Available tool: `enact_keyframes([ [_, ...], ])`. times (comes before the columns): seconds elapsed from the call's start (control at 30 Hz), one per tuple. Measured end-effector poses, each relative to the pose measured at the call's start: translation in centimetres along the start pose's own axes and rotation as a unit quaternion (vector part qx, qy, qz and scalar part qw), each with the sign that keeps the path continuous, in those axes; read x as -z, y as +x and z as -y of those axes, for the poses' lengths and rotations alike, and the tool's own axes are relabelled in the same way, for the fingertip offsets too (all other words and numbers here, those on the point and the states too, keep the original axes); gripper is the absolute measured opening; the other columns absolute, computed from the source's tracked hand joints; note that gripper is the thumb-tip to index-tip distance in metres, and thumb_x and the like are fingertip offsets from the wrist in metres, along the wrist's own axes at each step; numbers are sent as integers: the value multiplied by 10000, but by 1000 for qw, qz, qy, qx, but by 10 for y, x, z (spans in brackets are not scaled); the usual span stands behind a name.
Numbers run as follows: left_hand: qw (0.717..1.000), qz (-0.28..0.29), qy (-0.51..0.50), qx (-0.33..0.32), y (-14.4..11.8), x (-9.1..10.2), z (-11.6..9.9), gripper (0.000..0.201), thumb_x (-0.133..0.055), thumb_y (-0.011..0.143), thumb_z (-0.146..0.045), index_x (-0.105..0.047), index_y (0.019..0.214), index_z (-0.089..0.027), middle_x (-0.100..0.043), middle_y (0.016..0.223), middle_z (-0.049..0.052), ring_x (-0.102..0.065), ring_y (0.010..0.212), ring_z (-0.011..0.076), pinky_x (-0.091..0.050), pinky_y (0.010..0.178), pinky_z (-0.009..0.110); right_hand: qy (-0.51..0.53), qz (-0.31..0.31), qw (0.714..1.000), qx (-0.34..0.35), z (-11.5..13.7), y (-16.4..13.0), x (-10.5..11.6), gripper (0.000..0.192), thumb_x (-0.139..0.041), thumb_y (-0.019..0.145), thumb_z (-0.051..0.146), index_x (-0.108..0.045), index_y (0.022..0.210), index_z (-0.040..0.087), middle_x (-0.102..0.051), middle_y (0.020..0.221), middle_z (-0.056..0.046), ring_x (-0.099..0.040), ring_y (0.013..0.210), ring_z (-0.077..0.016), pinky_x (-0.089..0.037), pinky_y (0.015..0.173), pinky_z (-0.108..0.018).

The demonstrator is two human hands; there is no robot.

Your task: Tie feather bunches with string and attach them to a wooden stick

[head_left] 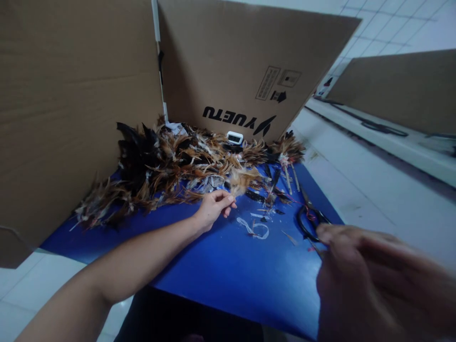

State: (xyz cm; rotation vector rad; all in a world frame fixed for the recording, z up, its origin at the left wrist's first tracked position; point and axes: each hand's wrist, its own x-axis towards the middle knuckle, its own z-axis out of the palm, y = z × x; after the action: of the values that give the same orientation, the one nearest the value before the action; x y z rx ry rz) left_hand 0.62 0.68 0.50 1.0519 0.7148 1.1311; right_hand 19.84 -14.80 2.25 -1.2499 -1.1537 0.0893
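My left hand [215,208] reaches over the blue table with thumb and fingers pinched together. A pale tan, fluffy feather [241,181] rises from its fingertips, in front of the feather pile [185,161]. At the lower right is my right hand [359,270], large, close to the camera and blurred. Its fingers are closed, and a thin, stick-like piece seems to poke out beneath them; what it is I cannot make out. Just beyond those fingers lie black-handled scissors [302,223], partly hidden by the hand.
Cardboard panels [228,61] stand behind and to the left of the blue table [228,270]. A small white digital display [234,137] sits among brown and black feathers. Two thin sticks [287,179], a curled white strip [261,232] and feather scraps lie toward the right.
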Motion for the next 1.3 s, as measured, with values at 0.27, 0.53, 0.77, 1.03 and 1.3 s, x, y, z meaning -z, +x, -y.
enact_keyframes([
  [0.27, 1000, 7, 12, -3, 1, 1, 2, 249, -626, 725, -353, -560, 695, -115, -596, 629, 6, -432, 404, 22, -319, 398, 164, -52, 87, 995, 20, -15, 110, -81, 182, -629, 727, 301, -637, 882, 207, -646, 793, -29, -611, 700, -178, -501, 706, -349],
  [0.53, 1000, 9, 5, -5, 0, 3, 3, 236, -624, 728, -338, -559, 700, -112, -602, 647, 18, -435, 406, 28, -333, 408, 179, -169, 159, 972, 46, -76, 123, -85, 146, -568, 751, 306, -646, 835, 215, -660, 742, -29, -605, 670, -195, -487, 693, -356],
  [0.77, 1000, 13, 15, 1, -1, 5, 1, 225, -617, 741, -331, -563, 707, -115, -605, 662, 18, -438, 417, 30, -354, 426, 185, -244, 226, 924, 191, -109, 119, -79, 213, -472, 787, 200, -642, 914, 207, -671, 923, -75, -586, 886, -234, -451, 821, -411],
  [1.03, 1000, 16, 20, 0, -1, 8, 1, 228, -621, 739, -333, -561, 715, -115, -602, 655, 12, -441, 413, 30, -360, 416, 177, -292, 250, 892, 238, -127, 118, -80, 285, -467, 778, 143, -641, 1003, 151, -668, 993, -113, -566, 939, -249, -439, 845, -419],
  [1.3, 999, 23, 23, -5, -1, 7, 3, 234, -615, 744, -340, -559, 718, -114, -604, 665, 15, -441, 416, 28, -367, 421, 175, -351, 280, 861, 238, -126, 113, -82, 371, -443, 759, 58, -627, 1052, 191, -634, 1088, -83, -516, 1027, -254, -422, 819, -412],
])
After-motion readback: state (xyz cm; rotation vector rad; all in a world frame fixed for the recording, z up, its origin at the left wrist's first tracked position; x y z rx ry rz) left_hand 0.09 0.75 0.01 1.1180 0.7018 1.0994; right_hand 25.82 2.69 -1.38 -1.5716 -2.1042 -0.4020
